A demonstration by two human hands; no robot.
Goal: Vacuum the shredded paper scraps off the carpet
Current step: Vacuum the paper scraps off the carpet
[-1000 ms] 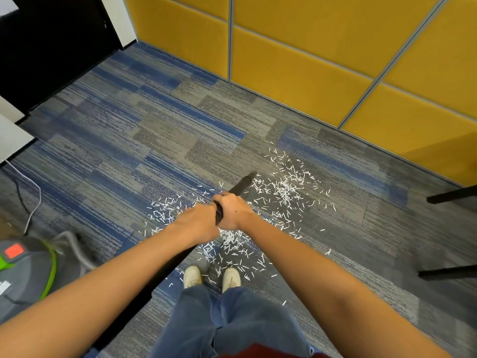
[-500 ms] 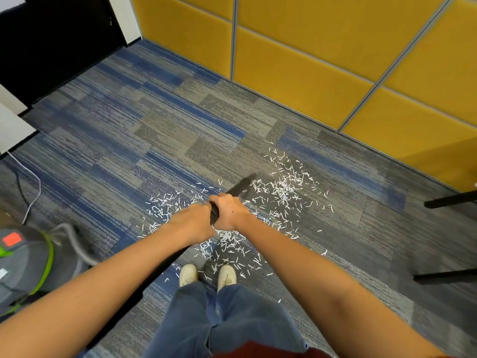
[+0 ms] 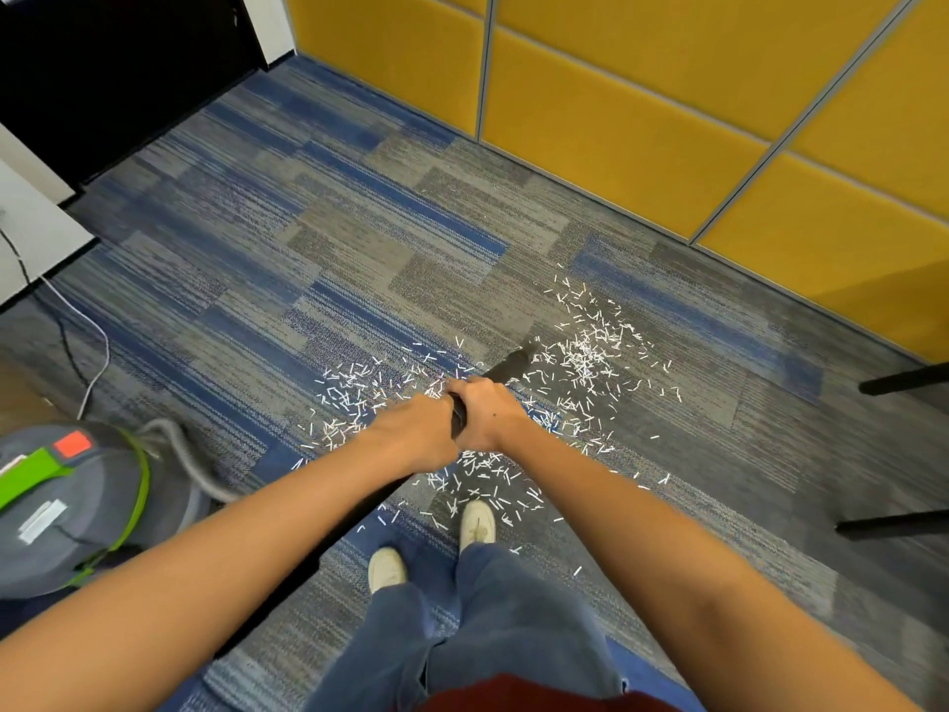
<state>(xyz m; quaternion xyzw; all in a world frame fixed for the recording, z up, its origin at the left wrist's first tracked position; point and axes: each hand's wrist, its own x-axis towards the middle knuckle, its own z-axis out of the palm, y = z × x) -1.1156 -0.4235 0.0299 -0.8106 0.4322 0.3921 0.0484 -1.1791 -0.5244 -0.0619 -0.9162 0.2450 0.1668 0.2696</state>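
Most of the paper scraps lie on the carpet, so by my reckoning the job is barely begun. They form one loose patch, well in from the carpet's left side and nearer the edge that runs along the yellow wall panels. There is a thick cluster past the nozzle toward that edge and a second spread to the left of the hands. A trail runs back to the person's pale shoes, with a few strays beyond. I see no clean lane through the patch, though the hands hide the middle of it.

Both hands hold the black vacuum wand. The left hand is wrapped round it nearer the body. The right hand is curled round it just ahead, and the two hands touch. The wand's tip sits low at the near side of the thick cluster; whether it touches the carpet I cannot tell.

As I judge it, what is left is the far cluster, the left spread, the bits by the feet and the outliers toward the black furniture legs.

The grey canister with green trim stands at the near left of the carpet, its grey hose curving away from it. It bears a red patch and a pale sticker, but no writing on them is readable. No brand name shows anywhere.
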